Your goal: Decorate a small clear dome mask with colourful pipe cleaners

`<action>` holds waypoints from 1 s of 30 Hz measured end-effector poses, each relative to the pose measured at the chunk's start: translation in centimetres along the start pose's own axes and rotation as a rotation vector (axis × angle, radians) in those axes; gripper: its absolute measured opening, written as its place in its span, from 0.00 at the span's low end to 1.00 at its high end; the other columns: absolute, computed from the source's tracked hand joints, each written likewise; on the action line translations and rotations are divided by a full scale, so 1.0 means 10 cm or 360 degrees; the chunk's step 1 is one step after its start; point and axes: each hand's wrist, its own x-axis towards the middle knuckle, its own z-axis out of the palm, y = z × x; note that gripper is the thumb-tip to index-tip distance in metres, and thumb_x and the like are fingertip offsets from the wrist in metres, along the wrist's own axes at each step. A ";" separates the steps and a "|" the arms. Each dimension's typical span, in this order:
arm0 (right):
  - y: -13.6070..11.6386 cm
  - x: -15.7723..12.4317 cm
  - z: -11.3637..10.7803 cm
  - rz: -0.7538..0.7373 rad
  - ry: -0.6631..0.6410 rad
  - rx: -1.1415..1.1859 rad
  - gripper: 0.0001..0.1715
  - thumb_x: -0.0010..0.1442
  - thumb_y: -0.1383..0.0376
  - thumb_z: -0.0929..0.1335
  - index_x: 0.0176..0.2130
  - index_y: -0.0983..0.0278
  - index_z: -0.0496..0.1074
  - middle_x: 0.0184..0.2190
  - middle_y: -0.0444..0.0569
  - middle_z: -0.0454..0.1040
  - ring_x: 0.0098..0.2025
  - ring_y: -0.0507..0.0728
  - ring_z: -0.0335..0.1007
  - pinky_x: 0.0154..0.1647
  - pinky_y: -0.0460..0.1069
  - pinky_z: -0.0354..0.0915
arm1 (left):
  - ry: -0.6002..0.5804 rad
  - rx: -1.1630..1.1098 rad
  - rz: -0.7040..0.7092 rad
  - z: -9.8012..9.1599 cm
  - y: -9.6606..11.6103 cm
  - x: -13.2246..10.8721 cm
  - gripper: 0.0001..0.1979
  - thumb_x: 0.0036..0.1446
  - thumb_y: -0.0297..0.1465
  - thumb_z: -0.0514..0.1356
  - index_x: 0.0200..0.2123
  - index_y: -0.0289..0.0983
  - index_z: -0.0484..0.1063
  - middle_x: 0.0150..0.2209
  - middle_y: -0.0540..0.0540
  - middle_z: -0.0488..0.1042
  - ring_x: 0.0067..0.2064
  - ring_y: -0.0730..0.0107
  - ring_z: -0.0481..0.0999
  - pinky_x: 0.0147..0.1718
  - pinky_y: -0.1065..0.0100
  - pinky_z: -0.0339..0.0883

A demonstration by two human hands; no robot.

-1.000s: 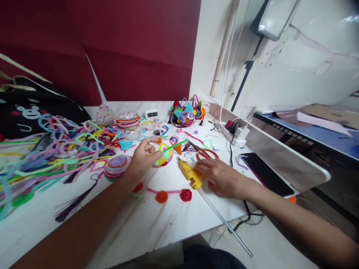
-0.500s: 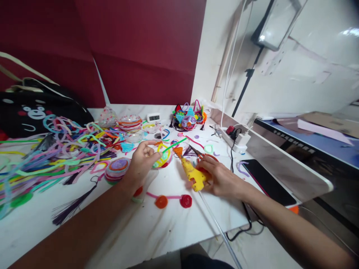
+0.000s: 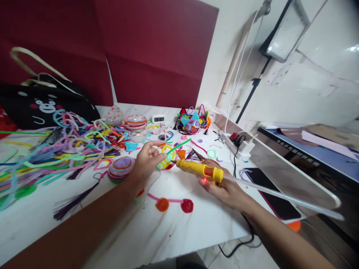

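Pinched in my left hand is a green pipe cleaner, slanting up to the right. Behind and below those fingers lies a yellow round pipe-cleaner piece, partly hidden. My right hand grips a yellow hot glue gun, its nozzle pointing left, close to the round piece; whether they touch I cannot tell. A long clear glue stick sticks out of the gun's back, and a small red light glows on it. Scissors lie partly hidden behind the gun.
Loose pipe cleaners cover the table's left side, by a black bag. A coiled ball and pink strip with red and orange discs lie nearer. At the right are a power strip and a black phone.
My right hand has lifted and turned the glue gun from pointing away to pointing left, towards my left hand. The glue stick has swung to the right. My left hand still holds the pipe cleaner.
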 end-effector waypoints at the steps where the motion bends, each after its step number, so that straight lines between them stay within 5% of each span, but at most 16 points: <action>1: -0.01 0.01 0.01 -0.0007 0.0026 -0.0038 0.07 0.64 0.61 0.63 0.34 0.61 0.65 0.34 0.49 0.68 0.37 0.57 0.66 0.37 0.53 0.65 | -0.0004 -0.0005 -0.0001 0.00 0.01 0.00 0.20 0.41 0.28 0.63 0.41 0.37 0.68 0.21 0.58 0.61 0.25 0.75 0.60 0.27 0.71 0.52; 30: 0.01 0.00 0.06 -0.0006 0.0012 -0.0244 0.07 0.66 0.62 0.61 0.35 0.59 0.64 0.35 0.48 0.65 0.38 0.58 0.62 0.38 0.55 0.65 | -0.0088 -0.0019 0.0040 0.05 0.06 -0.09 0.22 0.41 0.28 0.65 0.43 0.36 0.67 0.24 0.57 0.60 0.26 0.76 0.59 0.28 0.72 0.55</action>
